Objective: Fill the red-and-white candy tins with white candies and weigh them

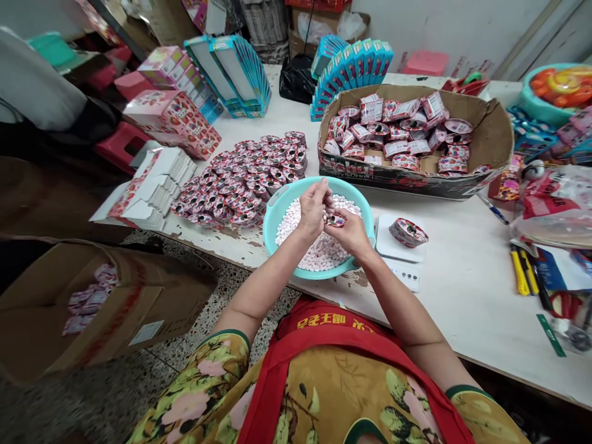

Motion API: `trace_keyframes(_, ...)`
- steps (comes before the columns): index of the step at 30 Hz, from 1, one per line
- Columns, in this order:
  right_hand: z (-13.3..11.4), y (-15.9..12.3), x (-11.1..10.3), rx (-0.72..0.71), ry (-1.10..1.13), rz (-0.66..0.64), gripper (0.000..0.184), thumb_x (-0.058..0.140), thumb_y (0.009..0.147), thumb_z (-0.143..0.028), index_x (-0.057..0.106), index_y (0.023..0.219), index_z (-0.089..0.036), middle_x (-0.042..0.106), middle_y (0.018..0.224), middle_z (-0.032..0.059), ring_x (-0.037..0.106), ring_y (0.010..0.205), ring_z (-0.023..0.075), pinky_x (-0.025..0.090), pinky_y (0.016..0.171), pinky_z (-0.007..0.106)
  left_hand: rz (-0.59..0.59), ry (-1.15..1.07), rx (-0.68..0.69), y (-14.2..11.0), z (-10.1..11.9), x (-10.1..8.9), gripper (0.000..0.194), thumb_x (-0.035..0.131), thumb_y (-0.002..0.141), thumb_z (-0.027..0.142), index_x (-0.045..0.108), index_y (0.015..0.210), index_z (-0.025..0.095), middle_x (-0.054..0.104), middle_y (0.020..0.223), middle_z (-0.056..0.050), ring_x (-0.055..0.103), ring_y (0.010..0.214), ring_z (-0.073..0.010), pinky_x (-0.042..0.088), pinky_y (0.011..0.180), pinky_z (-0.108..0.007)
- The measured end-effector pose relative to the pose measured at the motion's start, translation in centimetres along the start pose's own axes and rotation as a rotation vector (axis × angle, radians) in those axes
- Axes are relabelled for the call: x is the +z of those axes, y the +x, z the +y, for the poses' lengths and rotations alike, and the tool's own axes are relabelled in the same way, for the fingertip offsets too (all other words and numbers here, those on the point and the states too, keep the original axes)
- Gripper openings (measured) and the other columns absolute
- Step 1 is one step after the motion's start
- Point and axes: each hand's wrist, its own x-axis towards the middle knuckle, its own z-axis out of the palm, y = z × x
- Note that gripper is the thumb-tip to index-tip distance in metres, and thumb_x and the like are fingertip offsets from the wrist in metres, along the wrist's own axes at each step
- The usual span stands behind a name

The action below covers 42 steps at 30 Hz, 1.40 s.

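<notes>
Both my hands meet over a teal bowl (277, 213) filled with small white and pink candies (319, 253). My right hand (349, 231) is closed around a small round red-patterned tin (335, 218), held open side up. My left hand (314, 206) is cupped and pinched just above the tin; what its fingers hold is hidden. Another round tin (407, 232) lies on a small white scale (393, 246) to the right of the bowl.
Several filled tins (245, 182) are heaped left of the bowl. A cardboard tray (490, 139) behind it holds more tins and packets. Folded cartons (157, 185), pink boxes (171, 117) and blue card stacks (351, 68) stand further back. An open cardboard box (92, 302) sits on the floor at left.
</notes>
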Motion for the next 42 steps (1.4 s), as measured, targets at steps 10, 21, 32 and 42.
trace_keyframes(10,-0.4,-1.5,-1.9,0.119,0.342,-0.026,0.055,0.09,0.062,-0.038,0.077,0.111,-0.019,0.078,0.104,0.0037,0.07,0.092,0.0199,0.056,0.093,0.034,-0.052,0.117,0.136,1.5,1.6,-2.4,0.05,0.062,0.088,0.07,0.058,0.077,0.022,0.053,0.063,0.003,0.048,0.051,-0.0082,0.039,0.048,-0.02)
trace_keyframes(21,1.8,-10.9,-14.8,0.115,0.347,0.523,0.052,0.093,0.059,-0.034,0.079,0.107,-0.022,0.077,0.104,0.0052,0.074,0.091,0.0223,0.061,0.088,0.038,-0.453,1.323,0.481,2.1,-3.3,-1.5,0.03,0.06,0.096,0.032,0.073,0.121,0.022,0.072,0.128,-0.01,0.064,0.122,-0.028,0.049,0.109,-0.043)
trace_keyframes(32,9.3,-8.7,-19.1,0.188,0.091,0.88,0.062,0.086,0.057,-0.042,0.072,0.111,-0.016,0.072,0.101,0.0072,0.069,0.091,0.0215,0.059,0.089,0.043,-0.856,0.732,0.256,3.0,-8.9,11.8,0.036,0.084,0.066,0.019,0.069,0.098,0.019,0.072,0.098,-0.004,0.07,0.096,-0.0252,0.054,0.085,-0.032)
trace_keyframes(42,10.2,-5.2,-15.7,0.108,-0.3,0.605,0.069,0.083,0.07,-0.05,0.065,0.131,-0.023,0.06,0.13,0.0109,0.06,0.121,0.0291,0.051,0.107,0.053,-0.099,0.027,-0.291,1.7,-1.3,-3.5,0.03,0.066,0.091,0.051,0.067,0.087,0.021,0.069,0.075,-0.006,0.071,0.075,-0.02,0.057,0.063,-0.029)
